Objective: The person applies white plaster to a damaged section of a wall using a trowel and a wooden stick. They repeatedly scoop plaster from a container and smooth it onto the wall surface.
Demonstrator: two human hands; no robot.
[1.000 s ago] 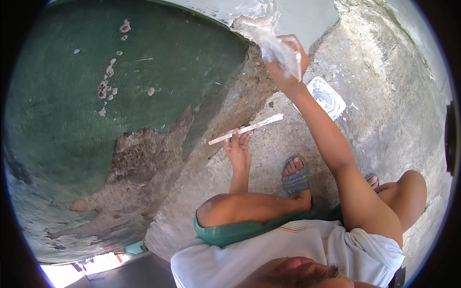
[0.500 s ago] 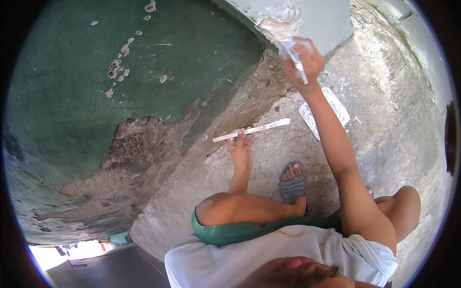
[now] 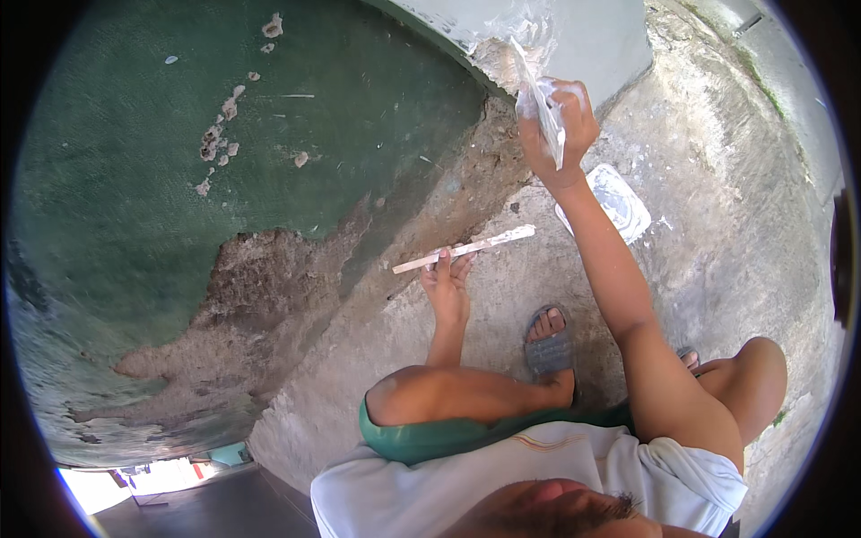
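My left hand (image 3: 447, 285) pinches a thin flat wooden stick (image 3: 462, 249) between thumb and fingers. White paste coats the stick's far end, which points right over the concrete. Farther off, my right hand (image 3: 560, 125) grips a thin flat spreader (image 3: 546, 121) smeared with white paste, seen nearly edge-on. Its tip reaches the broken patch (image 3: 499, 65) at the lower corner of the pale grey wall (image 3: 605, 45), where fresh white paste is spread around the damage. A white rectangular tray (image 3: 635, 224) with paste in it lies on the ground, partly behind my right forearm.
A green wall (image 3: 377, 108) with peeled, bare patches (image 3: 269, 278) stands along the left. Rough concrete floor (image 3: 717, 242) stretches right. My sandalled foot (image 3: 549, 345) rests between my arms, and paste drips lie beside the tray.
My right hand has turned the spreader, so its tip points up toward the broken patch, and more of the blade shows. The left hand holds the stick nearly still.
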